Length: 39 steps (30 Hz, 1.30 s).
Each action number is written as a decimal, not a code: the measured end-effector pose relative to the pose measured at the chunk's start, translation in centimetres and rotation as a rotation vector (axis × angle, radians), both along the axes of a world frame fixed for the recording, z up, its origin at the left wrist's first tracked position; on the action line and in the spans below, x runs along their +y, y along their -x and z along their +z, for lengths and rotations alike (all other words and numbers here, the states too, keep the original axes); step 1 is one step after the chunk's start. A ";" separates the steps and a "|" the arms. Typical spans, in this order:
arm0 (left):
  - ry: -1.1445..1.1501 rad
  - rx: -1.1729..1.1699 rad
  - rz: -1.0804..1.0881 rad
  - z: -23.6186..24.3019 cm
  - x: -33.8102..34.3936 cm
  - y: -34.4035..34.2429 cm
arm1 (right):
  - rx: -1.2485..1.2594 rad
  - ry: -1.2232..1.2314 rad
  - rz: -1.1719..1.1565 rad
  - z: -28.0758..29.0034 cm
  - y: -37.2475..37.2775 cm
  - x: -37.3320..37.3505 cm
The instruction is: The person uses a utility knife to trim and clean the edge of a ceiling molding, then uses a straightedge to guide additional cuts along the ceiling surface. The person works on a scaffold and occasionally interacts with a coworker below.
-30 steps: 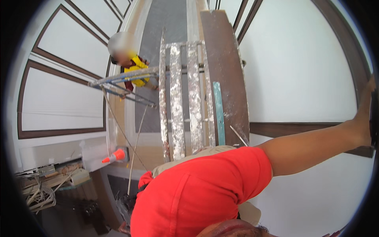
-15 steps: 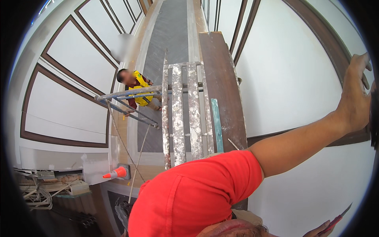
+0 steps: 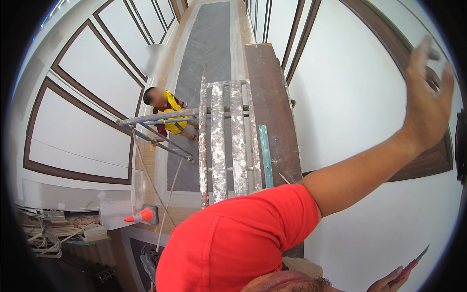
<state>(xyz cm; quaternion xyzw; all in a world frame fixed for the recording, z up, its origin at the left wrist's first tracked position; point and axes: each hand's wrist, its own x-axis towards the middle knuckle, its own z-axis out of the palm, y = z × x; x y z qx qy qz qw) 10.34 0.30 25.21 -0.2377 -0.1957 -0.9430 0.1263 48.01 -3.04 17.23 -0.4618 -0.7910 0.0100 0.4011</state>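
My left arm, in a red sleeve, reaches across to the right, and my left hand is raised by the white panelled wall. Its fingers are apart and hold nothing; the tips are blurred, and I cannot tell whether they touch the wall. Low at the right edge, my right hand is closed on a red-handled knife with a thin, pointed grey blade that tilts up and outward. Only part of this hand shows.
Below is a paint-splashed slatted scaffold platform, with a brown board and a teal strip on it. A person in a yellow vest stands by the blue-grey frame. An orange cone and loose cables are at left.
My left hand has shifted slightly leftward from the right edge, its fingers spread wider. My right hand and the knife have moved a little up and left. The view has shifted slightly.
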 end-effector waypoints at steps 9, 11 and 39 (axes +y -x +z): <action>-0.191 -0.027 -0.259 0.5 -4.7 3.1 | -0.019 -0.007 0.026 0.0 0.7 -0.5; -0.139 -0.037 -0.269 0.5 -5.0 3.1 | -0.024 -0.006 0.029 0.0 0.9 -0.6; -0.299 0.033 -0.294 0.8 -5.4 2.3 | -0.039 -0.075 0.165 1.0 2.1 -0.3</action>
